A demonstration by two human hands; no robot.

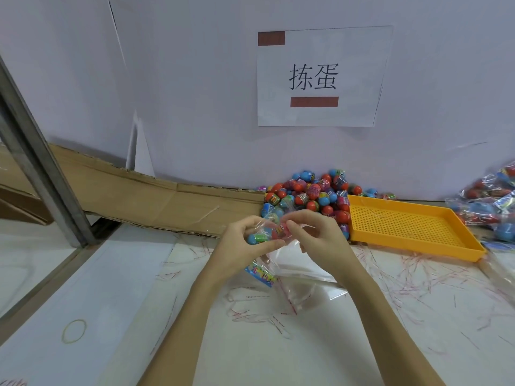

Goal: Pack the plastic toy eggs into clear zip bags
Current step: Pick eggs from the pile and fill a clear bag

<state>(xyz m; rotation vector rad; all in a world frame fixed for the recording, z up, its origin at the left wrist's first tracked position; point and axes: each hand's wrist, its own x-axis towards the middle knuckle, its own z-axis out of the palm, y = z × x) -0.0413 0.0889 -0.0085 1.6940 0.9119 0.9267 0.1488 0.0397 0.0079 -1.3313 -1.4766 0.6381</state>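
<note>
Both hands hold one clear zip bag (pixel 271 228) above the table's middle. My left hand (pixel 239 243) grips its left side, where a blue egg (pixel 253 239) and a red egg (pixel 280 231) show through the plastic. My right hand (pixel 315 238) pinches the bag's right side with curled fingers. A heap of loose red, blue and pink toy eggs (pixel 309 195) lies against the back wall just beyond the hands. Flat clear zip bags (pixel 301 274) and a colourful printed card (pixel 260 274) lie on the table under my wrists.
An orange perforated tray (pixel 407 227) sits to the right of the heap. Filled bags of eggs (pixel 490 201) pile up at the far right. Torn plastic strips (pixel 418 274) litter the white table. A rubber band (pixel 73 331) lies front left; cardboard (pixel 139 196) lines the back left.
</note>
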